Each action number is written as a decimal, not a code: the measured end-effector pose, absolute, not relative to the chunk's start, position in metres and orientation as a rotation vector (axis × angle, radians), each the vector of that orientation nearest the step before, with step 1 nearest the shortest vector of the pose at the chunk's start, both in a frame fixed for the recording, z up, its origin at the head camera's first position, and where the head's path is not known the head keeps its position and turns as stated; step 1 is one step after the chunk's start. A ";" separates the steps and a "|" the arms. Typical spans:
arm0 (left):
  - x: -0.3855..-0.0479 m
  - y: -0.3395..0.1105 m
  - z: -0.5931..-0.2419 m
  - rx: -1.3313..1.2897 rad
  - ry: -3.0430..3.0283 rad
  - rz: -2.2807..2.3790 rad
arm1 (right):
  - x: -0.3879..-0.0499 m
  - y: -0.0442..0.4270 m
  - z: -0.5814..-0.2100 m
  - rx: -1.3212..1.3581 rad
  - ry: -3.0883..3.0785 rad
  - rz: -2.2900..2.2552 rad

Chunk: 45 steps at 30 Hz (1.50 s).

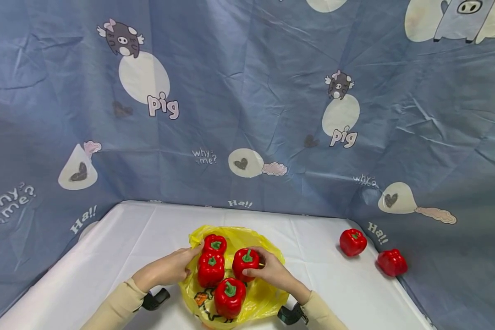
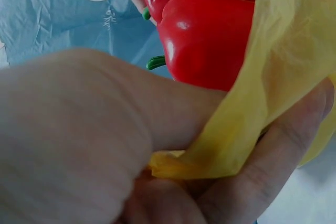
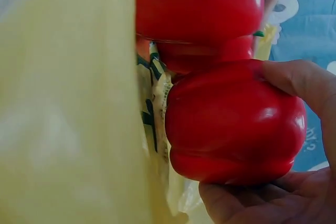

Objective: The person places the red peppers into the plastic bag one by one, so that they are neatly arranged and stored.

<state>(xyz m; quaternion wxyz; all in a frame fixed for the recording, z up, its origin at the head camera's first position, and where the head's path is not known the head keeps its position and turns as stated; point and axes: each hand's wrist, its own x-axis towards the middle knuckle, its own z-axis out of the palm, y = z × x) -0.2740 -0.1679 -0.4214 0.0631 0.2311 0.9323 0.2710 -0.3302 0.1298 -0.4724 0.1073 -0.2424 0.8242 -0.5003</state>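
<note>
A yellow plastic bag (image 1: pixel 268 302) lies spread on the white table with several red bell peppers in or on it. My left hand (image 1: pixel 173 266) grips the bag's left edge; in the left wrist view the yellow film (image 2: pixel 231 145) runs between thumb and fingers. Close to those fingers are two red peppers, the farther one (image 1: pixel 215 244) touching the nearer one (image 1: pixel 210 270). My right hand (image 1: pixel 274 271) holds a red bell pepper (image 1: pixel 244 262), thumb on one side and fingers on the other, as the right wrist view (image 3: pixel 236 124) also shows. Another pepper (image 1: pixel 229 298) sits at the front.
Two more red bell peppers stand at the table's right side, one (image 1: pixel 352 242) farther back and one (image 1: pixel 392 262) by the right edge. Blue printed cloth (image 1: pixel 239 123) hangs behind the white table (image 1: pixel 148 238).
</note>
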 end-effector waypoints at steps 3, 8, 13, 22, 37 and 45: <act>-0.274 -0.168 -0.422 0.683 2.821 0.810 | -0.329 0.127 -0.475 -0.710 2.426 -1.459; -0.273 -0.168 -0.421 0.697 2.818 0.818 | -0.327 0.123 -0.477 -0.690 2.409 -1.451; -0.274 -0.168 -0.422 0.709 2.808 0.828 | -0.326 0.121 -0.480 -0.681 2.420 -1.422; -0.275 -0.168 -0.422 0.721 2.809 0.826 | -0.320 0.120 -0.475 -0.700 2.380 -1.399; -0.275 -0.167 -0.425 0.677 2.818 0.800 | -0.321 0.121 -0.482 -0.791 2.297 -1.392; -0.276 -0.167 -0.425 0.689 2.820 0.788 | -0.321 0.126 -0.482 -0.813 2.283 -1.374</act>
